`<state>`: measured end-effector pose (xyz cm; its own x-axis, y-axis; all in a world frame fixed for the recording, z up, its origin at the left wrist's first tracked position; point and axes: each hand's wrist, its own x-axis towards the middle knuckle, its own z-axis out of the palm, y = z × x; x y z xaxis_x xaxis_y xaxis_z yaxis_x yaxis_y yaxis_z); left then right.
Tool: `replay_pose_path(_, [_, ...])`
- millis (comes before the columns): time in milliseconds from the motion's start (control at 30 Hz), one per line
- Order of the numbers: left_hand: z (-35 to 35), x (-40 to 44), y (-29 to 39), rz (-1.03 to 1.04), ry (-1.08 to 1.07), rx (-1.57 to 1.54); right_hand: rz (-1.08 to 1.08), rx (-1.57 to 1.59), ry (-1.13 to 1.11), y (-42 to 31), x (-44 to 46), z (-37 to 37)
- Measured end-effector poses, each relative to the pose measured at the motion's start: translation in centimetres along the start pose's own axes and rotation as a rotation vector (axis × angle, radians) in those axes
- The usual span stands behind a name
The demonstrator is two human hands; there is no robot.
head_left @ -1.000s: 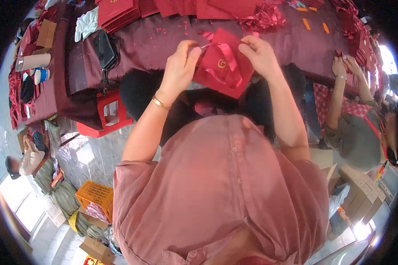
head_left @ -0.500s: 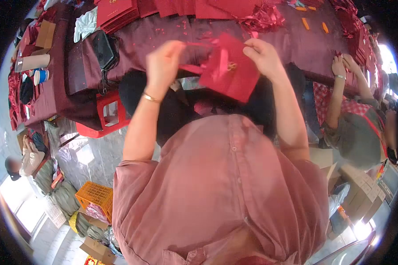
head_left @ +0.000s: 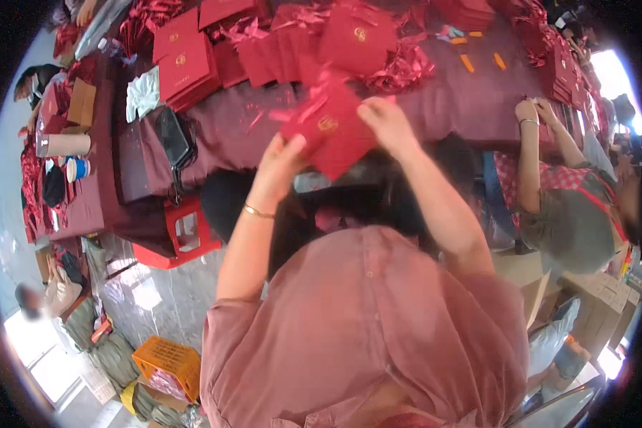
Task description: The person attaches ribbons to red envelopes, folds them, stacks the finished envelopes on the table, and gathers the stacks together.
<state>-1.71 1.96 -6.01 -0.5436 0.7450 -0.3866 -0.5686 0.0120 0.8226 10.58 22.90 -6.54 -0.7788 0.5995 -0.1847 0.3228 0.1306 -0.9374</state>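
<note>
A red paper gift bag with a gold emblem hangs tilted between my hands, in front of the table edge. Pinkish-red ribbon at its top is smeared by motion. My left hand, with a gold bangle on the wrist, grips the bag's left side, thumb on the front. At the upper right edge, my right hand is closed on the same bag; its fingertips are blurred. Just beyond lie more red bags in overlapping piles and a heap of shiny ribbon.
A black pouch, white cloth and stacked red bags lie left on the dark red tablecloth. Orange pieces lie right. A co-worker sits at right. On the floor are a red stool and orange crate.
My left hand has moved from the ribbon handle down to the bag's left side. The bag has shifted left and turned, its emblem now facing up. The view has tilted to show more table.
</note>
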Motion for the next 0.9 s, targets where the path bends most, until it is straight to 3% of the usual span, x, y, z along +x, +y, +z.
replay_pose_path(67, [-1.0, 1.2, -1.6, 0.018, 0.046, -0.007, -0.202, -0.124, 0.179, -0.8, 0.7, 1.1])
replay_pose_path(200, [-1.8, 1.1, -0.6, 0.025, 0.103, -0.058, -0.298, -0.395, 0.094, 0.0, 5.2, -2.5])
replay_pose_path(267, [-2.0, 0.2, 0.5, 0.068, 0.119, -0.137, -0.006, -0.669, -0.207, 0.3, 7.7, -5.5])
replay_pose_path(333, [-2.9, -0.6, 1.2, 0.067, 0.134, -0.153, -0.217, -0.817, 0.201, 3.6, 10.4, -9.5])
replay_pose_path(467, [-4.9, -1.9, 0.9, 0.078, 0.215, -0.128, -0.003, -0.857, 0.357, 7.4, 15.4, -17.5])
replay_pose_path(500, [-5.1, -2.2, 0.9, 0.064, 0.237, -0.156, 0.053, -0.915, 0.584, 6.0, 14.8, -16.5])
replay_pose_path(600, [-5.3, -2.5, 0.2, 0.055, 0.263, -0.218, -0.061, -0.860, 0.518, 5.5, 16.2, -15.0])
replay_pose_path(667, [-5.2, -2.7, -0.2, 0.046, 0.249, -0.239, -0.264, -0.782, 0.453, 2.6, 14.1, -11.3])
replay_pose_path(700, [-4.9, -2.8, -0.2, 0.049, 0.236, -0.247, -0.178, -0.828, 0.326, 2.4, 14.8, -10.1])
replay_pose_path(833, [-3.8, -3.2, -0.3, 0.054, 0.199, -0.199, -0.134, -1.004, 0.364, 0.8, 14.1, -5.9])
replay_pose_path(900, [-3.6, -3.8, -0.2, 0.042, 0.195, -0.204, -0.051, -1.027, 0.246, 0.9, 14.8, -5.7])
